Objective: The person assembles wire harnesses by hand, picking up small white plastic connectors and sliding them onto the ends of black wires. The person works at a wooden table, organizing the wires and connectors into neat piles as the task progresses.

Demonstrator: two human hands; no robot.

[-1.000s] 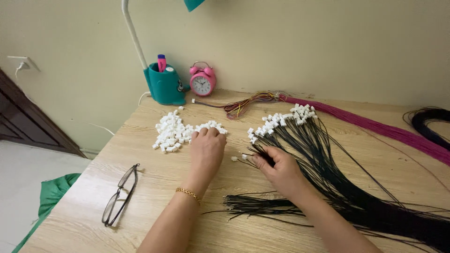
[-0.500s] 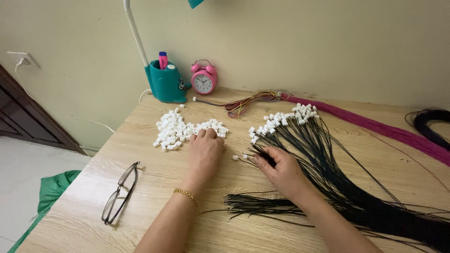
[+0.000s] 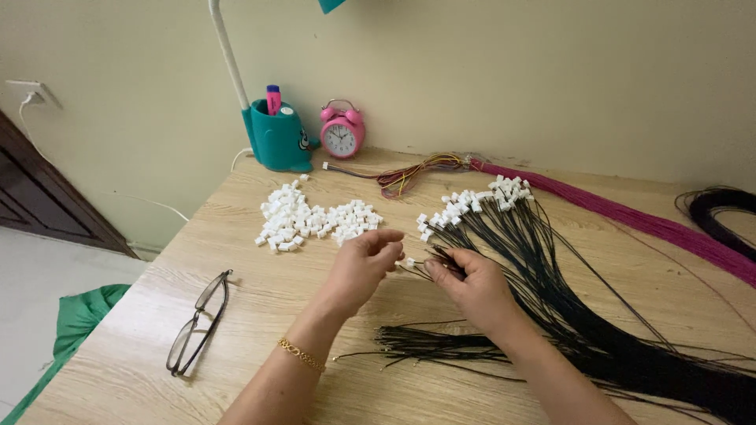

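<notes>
The left hand [image 3: 364,264] pinches a small white connector housing, fingertips closed on it; the right hand [image 3: 469,283] grips a few black wires [image 3: 551,315] by their tips, just beside it; this looks like the seating step, wire end into housing, which calls for fine alignment; the pile of white housings [image 3: 315,222] lies near on the wooden desk [image 3: 260,315]; finished leads [image 3: 472,201] fan beyond; eyeglasses [image 3: 198,321] rest to the left.

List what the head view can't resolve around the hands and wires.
- Left hand: whether its fingers pinch a white connector; curled fingers hide it.
- Right hand: how many black wires it holds; too thin.
- Wire bundle's far end: cut off by the right edge.
- Lamp head: cut off by the top edge.
- Clock hands: too small.
</notes>
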